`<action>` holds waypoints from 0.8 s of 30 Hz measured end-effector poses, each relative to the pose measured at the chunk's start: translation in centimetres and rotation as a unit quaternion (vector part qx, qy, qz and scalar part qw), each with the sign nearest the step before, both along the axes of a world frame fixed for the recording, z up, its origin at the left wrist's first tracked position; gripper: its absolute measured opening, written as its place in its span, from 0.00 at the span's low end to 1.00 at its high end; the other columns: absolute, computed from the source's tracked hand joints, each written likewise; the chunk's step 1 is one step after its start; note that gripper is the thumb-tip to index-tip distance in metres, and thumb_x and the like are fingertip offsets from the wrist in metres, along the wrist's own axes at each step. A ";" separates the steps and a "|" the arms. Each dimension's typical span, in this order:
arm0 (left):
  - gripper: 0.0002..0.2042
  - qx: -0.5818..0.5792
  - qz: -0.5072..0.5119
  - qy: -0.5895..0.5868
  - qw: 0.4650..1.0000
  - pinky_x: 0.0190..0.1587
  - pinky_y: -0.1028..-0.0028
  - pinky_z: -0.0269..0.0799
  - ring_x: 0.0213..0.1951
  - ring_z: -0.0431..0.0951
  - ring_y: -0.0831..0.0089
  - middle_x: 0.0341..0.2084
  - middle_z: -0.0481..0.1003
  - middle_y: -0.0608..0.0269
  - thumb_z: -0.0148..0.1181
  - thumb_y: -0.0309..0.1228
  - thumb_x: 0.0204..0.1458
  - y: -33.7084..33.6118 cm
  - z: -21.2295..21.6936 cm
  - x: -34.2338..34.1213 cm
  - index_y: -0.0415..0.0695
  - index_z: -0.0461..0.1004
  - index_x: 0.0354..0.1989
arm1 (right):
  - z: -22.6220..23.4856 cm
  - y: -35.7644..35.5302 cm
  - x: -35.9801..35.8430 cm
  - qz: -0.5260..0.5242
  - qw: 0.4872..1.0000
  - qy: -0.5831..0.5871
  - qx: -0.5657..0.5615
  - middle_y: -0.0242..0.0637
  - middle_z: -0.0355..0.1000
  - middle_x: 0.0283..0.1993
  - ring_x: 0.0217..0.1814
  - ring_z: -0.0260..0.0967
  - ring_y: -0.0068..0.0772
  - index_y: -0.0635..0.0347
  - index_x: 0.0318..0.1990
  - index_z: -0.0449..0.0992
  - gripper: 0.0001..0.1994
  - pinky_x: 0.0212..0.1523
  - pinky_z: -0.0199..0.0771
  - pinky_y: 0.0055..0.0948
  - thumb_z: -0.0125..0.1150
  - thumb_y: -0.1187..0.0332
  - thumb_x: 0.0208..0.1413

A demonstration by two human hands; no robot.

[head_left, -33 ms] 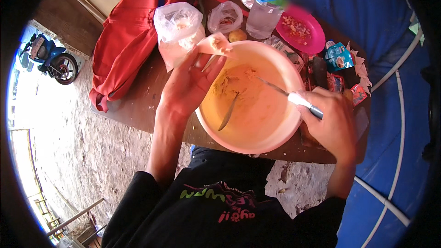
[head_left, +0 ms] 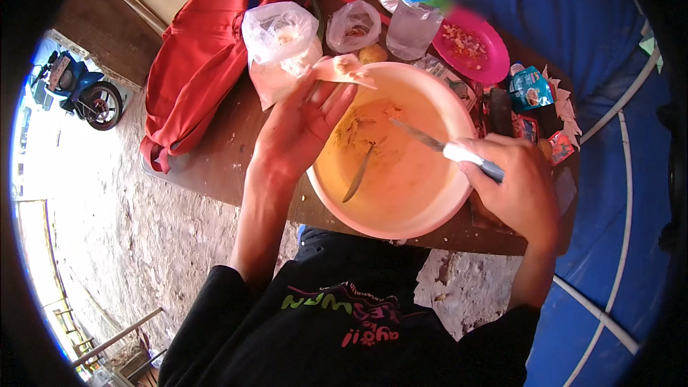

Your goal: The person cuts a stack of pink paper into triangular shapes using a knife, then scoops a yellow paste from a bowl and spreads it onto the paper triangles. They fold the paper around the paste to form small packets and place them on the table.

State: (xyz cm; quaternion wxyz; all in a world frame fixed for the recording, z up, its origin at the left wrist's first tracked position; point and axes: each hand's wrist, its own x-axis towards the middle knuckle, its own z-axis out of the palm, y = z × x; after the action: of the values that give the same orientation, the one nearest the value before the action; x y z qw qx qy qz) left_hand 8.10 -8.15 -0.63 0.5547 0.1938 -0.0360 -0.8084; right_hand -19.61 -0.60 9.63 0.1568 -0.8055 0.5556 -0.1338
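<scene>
My left hand [head_left: 294, 118], palm up above the left rim of a large pale basin [head_left: 462, 122], carries a thin pale wrapper sheet [head_left: 324, 69] across its fingers. Small lumps of filling [head_left: 345, 64] sit on the sheet. In my right hand [head_left: 512, 183] is a knife [head_left: 459, 152], gripped by its white and grey handle. Its blade points left over the basin. A yellowish mixture [head_left: 351, 129] clings to the basin's far left side. A spoon [head_left: 358, 172] leans in the basin with its end in that mixture.
A red bag [head_left: 208, 57], a plastic bag of pale powder [head_left: 281, 36] and a smaller plastic bag [head_left: 353, 26] lie beyond the basin on the brown table [head_left: 215, 154]. A clear bottle [head_left: 416, 25], a pink plate of chopped bits [head_left: 469, 50] and a blue pouch [head_left: 530, 88] stand behind and right.
The wrapper sheet on my left fingers is tipped flatter, and its filling shows more spread out. The knife has shifted slightly left over the basin.
</scene>
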 end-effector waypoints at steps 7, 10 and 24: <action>0.19 -0.155 -0.003 -0.148 0.977 0.63 0.66 0.73 0.57 0.76 0.60 0.56 0.73 0.46 0.45 0.34 0.69 -1.2 -0.6 -1.5 0.31 0.66 0.60 | -2.6 -5.4 3.7 0.062 0.983 -0.051 0.165 0.49 0.81 0.39 0.41 0.80 0.45 0.62 0.43 0.84 0.11 0.47 0.76 0.34 0.65 0.68 0.55; 0.19 -0.177 -0.004 -0.142 0.974 0.64 0.66 0.72 0.57 0.76 0.62 0.56 0.73 0.46 0.43 0.34 0.70 -1.4 -0.4 -1.5 0.31 0.65 0.60 | -2.5 -6.1 4.7 0.059 0.986 0.004 0.153 0.50 0.80 0.38 0.40 0.80 0.45 0.62 0.42 0.84 0.11 0.46 0.76 0.35 0.65 0.67 0.55; 0.20 -0.172 0.007 -0.116 0.978 0.64 0.67 0.72 0.56 0.76 0.65 0.56 0.73 0.50 0.45 0.35 0.69 -1.8 -0.7 -1.7 0.33 0.64 0.63 | -4.7 -7.7 4.1 0.100 0.952 -0.117 0.264 0.44 0.80 0.29 0.28 0.75 0.32 0.65 0.40 0.85 0.14 0.34 0.73 0.32 0.67 0.62 0.55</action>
State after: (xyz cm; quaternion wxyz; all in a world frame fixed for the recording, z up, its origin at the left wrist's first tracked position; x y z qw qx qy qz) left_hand 6.44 -9.92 -1.37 0.5770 0.1882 -0.2371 -0.7586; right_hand -15.48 -8.28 4.91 0.4405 -0.7651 0.4659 -0.0588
